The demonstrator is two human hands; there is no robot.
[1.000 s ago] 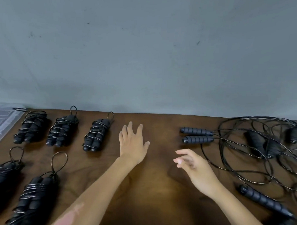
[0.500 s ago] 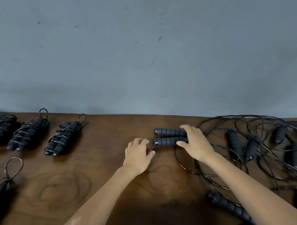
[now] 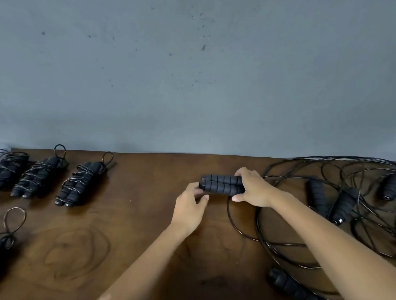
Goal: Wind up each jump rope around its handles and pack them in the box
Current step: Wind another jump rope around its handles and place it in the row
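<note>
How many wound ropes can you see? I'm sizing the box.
4: three in a row at the table's back left, one cut off at the left edge. More may lie outside the view.

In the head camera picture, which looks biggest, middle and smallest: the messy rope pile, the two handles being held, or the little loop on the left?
1. Messy rope pile, clearly largest.
2. Two held handles.
3. Little loop at the left, smallest, though not by much.

Black ribbed handles [image 3: 222,185], black cords [image 3: 287,243], brown wood-grain table [image 3: 139,231], grey speckled wall [image 3: 189,71].
</note>
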